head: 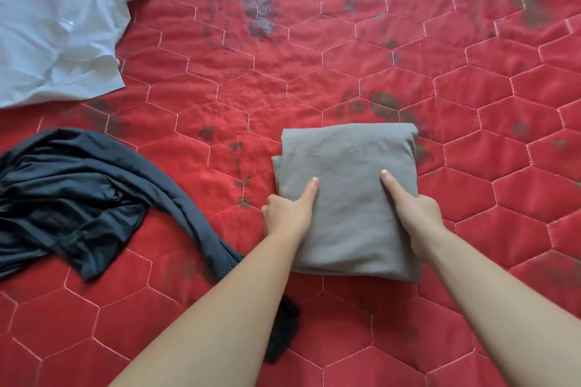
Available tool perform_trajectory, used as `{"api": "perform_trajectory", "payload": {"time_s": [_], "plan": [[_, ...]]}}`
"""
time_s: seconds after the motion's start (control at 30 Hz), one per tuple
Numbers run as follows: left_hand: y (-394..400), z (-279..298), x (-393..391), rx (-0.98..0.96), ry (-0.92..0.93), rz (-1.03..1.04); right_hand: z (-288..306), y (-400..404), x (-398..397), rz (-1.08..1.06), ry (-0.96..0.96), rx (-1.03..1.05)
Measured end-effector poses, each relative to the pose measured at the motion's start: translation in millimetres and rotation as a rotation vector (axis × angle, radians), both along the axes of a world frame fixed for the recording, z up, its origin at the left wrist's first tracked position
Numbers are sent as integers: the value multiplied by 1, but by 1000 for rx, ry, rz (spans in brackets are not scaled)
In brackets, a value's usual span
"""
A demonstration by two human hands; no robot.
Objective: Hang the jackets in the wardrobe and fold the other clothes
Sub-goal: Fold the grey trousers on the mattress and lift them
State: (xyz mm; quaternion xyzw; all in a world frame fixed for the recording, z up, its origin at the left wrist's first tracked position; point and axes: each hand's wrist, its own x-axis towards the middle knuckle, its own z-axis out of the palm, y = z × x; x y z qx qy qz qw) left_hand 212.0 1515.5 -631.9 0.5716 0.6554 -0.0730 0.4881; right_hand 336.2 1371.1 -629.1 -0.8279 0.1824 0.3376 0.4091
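Note:
A grey garment (349, 154) lies folded into a neat rectangle on the red quilted bedcover (314, 78). My left hand (287, 214) grips its left edge, thumb on top and fingers tucked under the fold. Gripping the right edge the same way is my right hand (416, 217). A dark navy garment (78, 195) lies crumpled and unfolded at the left, one long strip trailing under my left forearm. At the top left corner a white shirt (59, 28) is spread out, wrinkled and unfolded.
The red bedcover has hexagon stitching and dark worn patches. It fills the whole view, with bare cover to the right of and beyond the grey garment. No wardrobe or jacket is in sight.

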Motion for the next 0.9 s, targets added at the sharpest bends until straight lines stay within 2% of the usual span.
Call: {"api": "perform_trajectory", "payload": {"time_s": [0.13, 0.23, 0.33, 0.53, 0.7, 0.8, 0.9], "plan": [[-1, 0, -13, -116, -5, -12, 5, -4, 8, 109, 123, 38], [-4, 0, -19, -68, 9, -44, -1, -8, 6, 160, 1, 84], [-7, -3, -26, -62, -67, 33, -4, -6, 3, 189, -32, 179], [-1, 2, -36, -312, -296, 176, 5, 3, -2, 139, -127, 225], [1, 45, -48, -443, -549, 261, 47, 10, -14, 88, -125, 308], [2, 86, -67, -370, -599, 263, 88, 13, -29, 103, -157, 364], [12, 148, -82, -216, -609, 216, 146, 20, -44, 114, -205, 416]]}}
